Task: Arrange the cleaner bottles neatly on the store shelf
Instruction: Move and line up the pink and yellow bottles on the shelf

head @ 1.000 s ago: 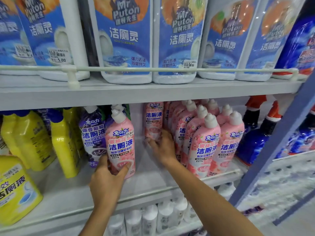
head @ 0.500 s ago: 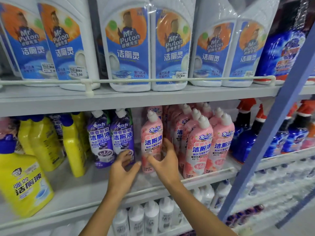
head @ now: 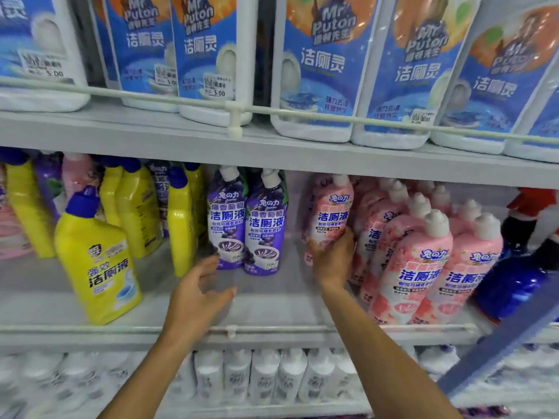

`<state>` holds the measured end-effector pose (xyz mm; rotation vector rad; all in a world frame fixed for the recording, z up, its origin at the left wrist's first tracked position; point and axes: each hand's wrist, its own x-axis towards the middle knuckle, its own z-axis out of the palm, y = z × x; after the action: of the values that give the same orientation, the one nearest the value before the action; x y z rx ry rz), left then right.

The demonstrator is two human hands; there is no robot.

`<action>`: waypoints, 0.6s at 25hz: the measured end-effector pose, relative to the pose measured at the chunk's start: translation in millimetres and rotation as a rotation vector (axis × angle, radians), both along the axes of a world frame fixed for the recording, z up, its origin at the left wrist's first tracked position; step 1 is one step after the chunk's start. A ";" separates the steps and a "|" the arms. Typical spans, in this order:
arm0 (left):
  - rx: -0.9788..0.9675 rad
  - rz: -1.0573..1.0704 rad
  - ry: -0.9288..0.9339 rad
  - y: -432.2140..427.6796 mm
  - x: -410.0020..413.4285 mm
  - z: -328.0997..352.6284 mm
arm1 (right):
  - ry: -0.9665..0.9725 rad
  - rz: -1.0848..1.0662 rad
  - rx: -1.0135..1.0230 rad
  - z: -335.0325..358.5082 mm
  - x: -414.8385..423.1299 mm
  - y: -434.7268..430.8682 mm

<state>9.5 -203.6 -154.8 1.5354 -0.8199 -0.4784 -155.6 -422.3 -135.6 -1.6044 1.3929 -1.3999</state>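
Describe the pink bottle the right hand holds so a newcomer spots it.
On the middle shelf, find the pink bottles right of centre. The held bottle is the leftmost, nearest the purple pair, and the only one the right hand grips.

The middle shelf (head: 272, 300) is a pale grey board with a thin rail (head: 302, 329) along its near edge. On the left, one yellow bottle (head: 96, 261) stands near the rail, and more yellow bottles (head: 133, 207) stand farther back. In the middle, two purple bottles (head: 227, 225) stand upright, side by side and touching. To their right, after a bare gap, a single pink bottle (head: 331, 213) is far back, its foot hidden, just beside a dense group of pink bottles (head: 417, 267) that reaches to the rail. A dark blue bottle (head: 514, 282) stands at the right end
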 end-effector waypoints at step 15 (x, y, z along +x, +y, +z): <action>-0.055 0.080 -0.057 107.1 22.8 37.9 | 0.151 0.017 0.040 -0.7 -0.8 -6.0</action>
<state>32.3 -96.5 -116.9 1.5309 -0.8059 -0.3522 -156.4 -428.3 -136.2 -1.7215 1.4797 -1.2547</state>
